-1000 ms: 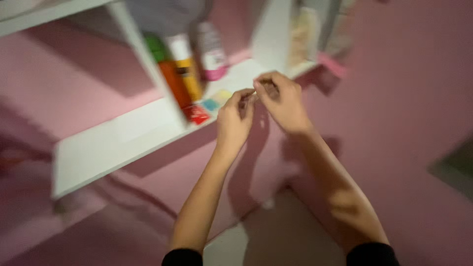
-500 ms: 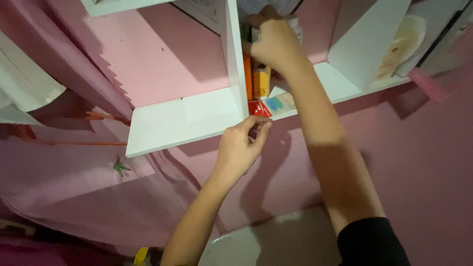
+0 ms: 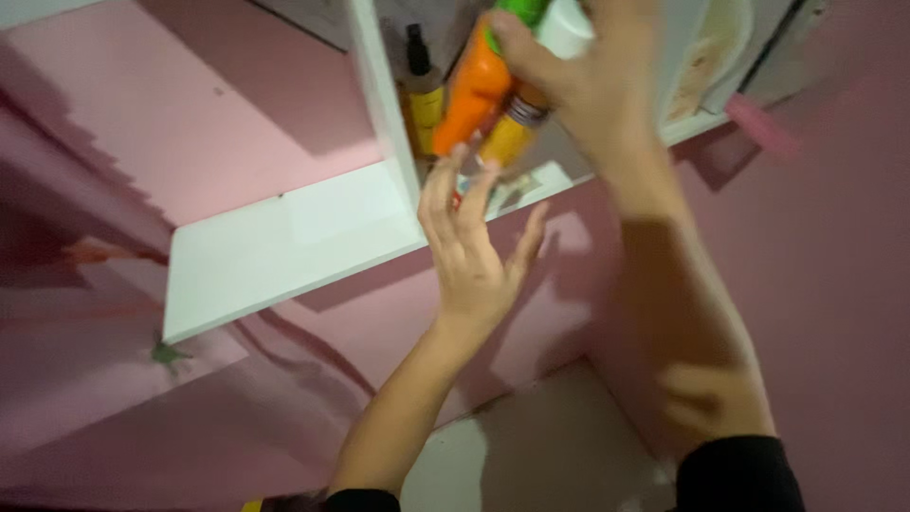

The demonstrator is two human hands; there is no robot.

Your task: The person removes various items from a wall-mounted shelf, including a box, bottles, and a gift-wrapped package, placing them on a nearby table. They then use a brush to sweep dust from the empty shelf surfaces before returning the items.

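Head view shows your right hand point(image 3: 592, 71) up at the white shelf point(image 3: 284, 251), fingers wrapped around an orange bottle point(image 3: 471, 90) with a green cap and a yellow bottle point(image 3: 505, 137) pressed beside it; both are tilted and lifted off the shelf board. Your left hand point(image 3: 474, 251) is below them, fingers spread and holding nothing, its fingertips point(image 3: 458, 161) just under the bottoms of the two bottles. A dark-topped yellow spray bottle point(image 3: 422, 90) stands upright in the same compartment, against the white divider point(image 3: 384, 104). Small coloured packets lie on the shelf near the front edge, too blurred to make out. Pink wall point(image 3: 806, 246) surrounds the shelf.
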